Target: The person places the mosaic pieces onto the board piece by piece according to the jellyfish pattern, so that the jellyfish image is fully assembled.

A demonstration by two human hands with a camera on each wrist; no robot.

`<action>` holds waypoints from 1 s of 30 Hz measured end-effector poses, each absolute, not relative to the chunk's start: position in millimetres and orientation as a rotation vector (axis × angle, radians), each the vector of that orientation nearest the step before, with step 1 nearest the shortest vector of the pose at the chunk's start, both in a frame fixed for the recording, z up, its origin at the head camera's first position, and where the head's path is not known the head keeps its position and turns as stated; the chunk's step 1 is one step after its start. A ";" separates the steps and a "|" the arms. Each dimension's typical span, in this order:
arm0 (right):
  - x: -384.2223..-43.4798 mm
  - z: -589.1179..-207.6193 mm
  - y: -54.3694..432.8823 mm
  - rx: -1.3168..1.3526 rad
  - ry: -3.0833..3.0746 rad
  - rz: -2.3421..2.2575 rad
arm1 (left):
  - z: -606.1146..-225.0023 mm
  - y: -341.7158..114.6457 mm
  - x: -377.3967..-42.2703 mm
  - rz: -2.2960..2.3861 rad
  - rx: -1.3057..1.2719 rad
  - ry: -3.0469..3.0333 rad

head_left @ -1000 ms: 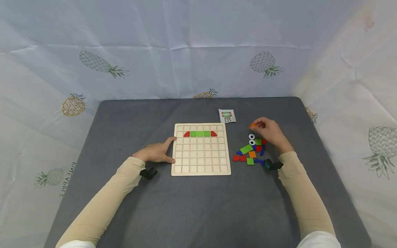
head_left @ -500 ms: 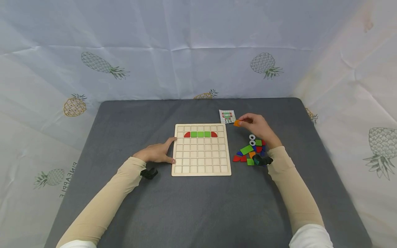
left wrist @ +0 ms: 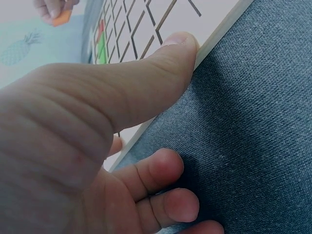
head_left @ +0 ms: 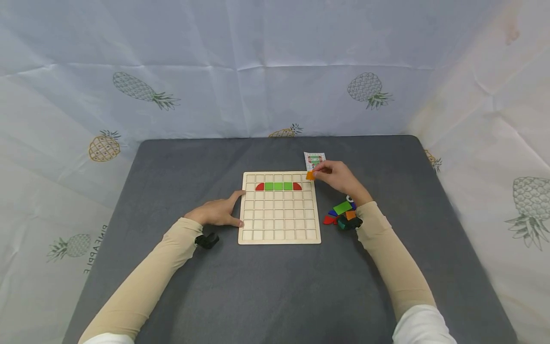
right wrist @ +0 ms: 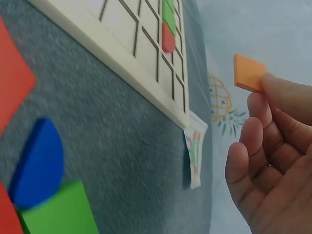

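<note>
My right hand (head_left: 341, 177) pinches an orange square tile (head_left: 310, 176) between thumb and finger, over the upper right corner of the wooden grid board (head_left: 279, 210). In the right wrist view the orange tile (right wrist: 249, 73) is held up above the table, its other fingers loosely bent. My left hand (head_left: 218, 211) rests at the board's left edge, thumb and index finger spread apart. The left thumb (left wrist: 161, 73) lies on the board's rim. Near the top of the board, a row of green squares (head_left: 278, 186) sits between two red quarter-round tiles (head_left: 259, 187).
A printed pattern card (head_left: 315, 158) lies behind the board's upper right corner, partly covered by the right hand. Right of the board is a loose pile with a green rectangle (head_left: 342, 207), red pieces (head_left: 328, 220) and an orange square (head_left: 350, 215), partly hidden by the right wrist.
My right hand has carried the orange tile leftward from above the pile, past the card, to the board's upper right corner. The left hand has stayed at the board's edge.
</note>
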State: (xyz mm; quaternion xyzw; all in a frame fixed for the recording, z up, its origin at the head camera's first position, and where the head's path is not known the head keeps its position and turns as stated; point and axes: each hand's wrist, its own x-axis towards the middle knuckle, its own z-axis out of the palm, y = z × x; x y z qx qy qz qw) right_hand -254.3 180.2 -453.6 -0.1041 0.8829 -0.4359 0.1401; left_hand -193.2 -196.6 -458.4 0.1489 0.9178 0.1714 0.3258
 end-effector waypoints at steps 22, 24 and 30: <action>-248.0 -475.7 151.1 -0.422 2.491 -1.182 | -458.4 -196.4 -193.3 0.447 0.409 2.411; -248.3 -478.7 150.6 -0.431 2.496 -1.160 | -458.5 -196.4 -193.4 0.445 0.406 2.411; -248.0 -481.4 149.4 -0.446 2.486 -1.115 | -458.4 -196.8 -193.4 0.443 0.401 2.415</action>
